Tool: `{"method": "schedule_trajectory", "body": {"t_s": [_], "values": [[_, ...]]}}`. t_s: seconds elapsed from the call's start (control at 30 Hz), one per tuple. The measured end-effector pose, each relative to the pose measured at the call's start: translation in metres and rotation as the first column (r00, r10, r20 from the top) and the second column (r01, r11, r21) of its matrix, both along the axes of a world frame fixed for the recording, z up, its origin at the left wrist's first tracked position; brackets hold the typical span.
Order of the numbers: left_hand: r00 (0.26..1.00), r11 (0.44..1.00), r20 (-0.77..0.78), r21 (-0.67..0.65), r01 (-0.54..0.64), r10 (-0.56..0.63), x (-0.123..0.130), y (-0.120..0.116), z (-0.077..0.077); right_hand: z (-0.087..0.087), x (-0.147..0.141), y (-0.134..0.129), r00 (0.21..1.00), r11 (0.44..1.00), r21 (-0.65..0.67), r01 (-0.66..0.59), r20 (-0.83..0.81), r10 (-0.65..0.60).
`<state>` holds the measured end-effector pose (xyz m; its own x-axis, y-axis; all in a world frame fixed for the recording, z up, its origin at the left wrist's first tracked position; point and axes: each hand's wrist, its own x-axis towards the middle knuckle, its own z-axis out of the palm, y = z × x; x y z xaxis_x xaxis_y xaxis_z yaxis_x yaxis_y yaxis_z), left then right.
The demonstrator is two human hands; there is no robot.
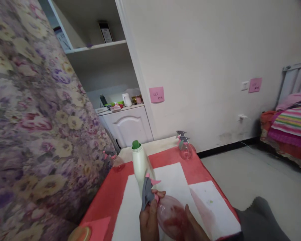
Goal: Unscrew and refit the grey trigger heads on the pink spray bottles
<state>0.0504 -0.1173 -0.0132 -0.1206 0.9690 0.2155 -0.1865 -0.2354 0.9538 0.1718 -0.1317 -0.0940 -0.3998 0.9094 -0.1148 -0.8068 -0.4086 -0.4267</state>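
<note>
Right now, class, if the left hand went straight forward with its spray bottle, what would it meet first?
Probably the pale green bottle standing beyond the left hand and its spray bottle; the gap in depth is unclear from this picture.

Your left hand grips the neck of a clear spray bottle; your right hand holds its round body; beyond, a pale green bottle stands on a red-covered table near a floral curtain.
</note>
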Motion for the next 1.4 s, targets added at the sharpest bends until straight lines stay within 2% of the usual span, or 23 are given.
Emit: {"method": "schedule_trajectory", "body": {"t_s": [0.13, 0.27, 0.33, 0.4, 0.47, 0.57, 0.63, 0.8, 0.87, 1.0, 1.1, 1.23, 1.33, 1.4], "values": [[1.0, 1.0, 0.016, 0.009, 0.008, -0.008, 0.0, 0.0, 0.001, -0.006, 0.01, -0.007, 0.996, 0.999, 0.004, 0.035, 0.078, -0.035], [0.986, 0.987, -0.033, 0.001, 0.163, -0.163, 0.002, -0.006, 0.008, -0.001, 0.01, -0.006, 1.0, 1.0, 0.003, -0.019, -0.012, 0.019], [0.98, 0.982, -0.059, 0.004, 0.19, -0.189, 0.003, -0.009, 0.01, 0.0, 0.007, -0.004, 0.999, 1.0, -0.01, -0.021, -0.046, 0.021], [0.989, 0.991, -0.073, 0.014, 0.131, -0.13, 0.003, -0.01, 0.01, -0.002, 0.007, -0.003, 0.998, 0.999, -0.02, -0.042, -0.044, 0.041], [0.997, 1.0, -0.082, 0.014, -0.002, 0.003, 0.003, -0.009, 0.009, -0.008, 0.009, -0.004, 0.998, 0.998, -0.017, -0.056, -0.008, 0.056], [0.982, 0.988, -0.111, 0.0, -0.154, 0.153, 0.005, -0.009, 0.009, -0.015, 0.014, -0.006, 0.998, 0.997, 0.078, -0.004, 0.062, -0.001], [0.983, 0.993, -0.143, -0.007, -0.116, 0.114, 0.007, -0.012, 0.01, -0.015, 0.015, -0.008, 0.999, 0.995, 0.098, -0.005, 0.046, 0.001], [0.989, 0.994, -0.106, 0.005, 0.109, -0.108, 0.013, -0.016, 0.015, -0.004, 0.008, -0.011, 0.98, 0.982, -0.06, -0.179, -0.096, 0.173], [0.994, 0.996, -0.065, 0.009, 0.093, -0.093, 0.012, -0.015, 0.014, -0.004, 0.006, -0.011, 0.975, 0.977, -0.062, -0.204, -0.103, 0.197], [0.997, 0.996, -0.018, -0.03, -0.079, 0.079, 0.007, -0.012, 0.011, -0.015, 0.01, -0.011, 0.99, 0.991, -0.004, -0.134, -0.035, 0.133], [0.997, 0.997, -0.035, -0.043, -0.067, 0.065, 0.006, -0.016, 0.009, -0.022, 0.013, -0.014, 0.995, 0.995, 0.01, -0.097, 0.005, 0.097], [0.995, 0.997, -0.077, -0.042, 0.061, -0.064, 0.013, -0.026, 0.011, -0.01, 0.006, -0.017, 0.994, 0.986, -0.125, -0.106, -0.042, 0.102], [0.987, 0.992, -0.12, -0.074, 0.097, -0.106, 0.015, -0.029, 0.013, 0.006, -0.002, -0.019, 0.989, 0.989, -0.059, -0.134, -0.076, 0.13], [0.99, 0.994, -0.114, -0.08, 0.075, -0.084, 0.013, -0.028, 0.013, 0.011, -0.004, -0.019, 0.98, 0.983, -0.01, -0.183, -0.085, 0.181]]}}
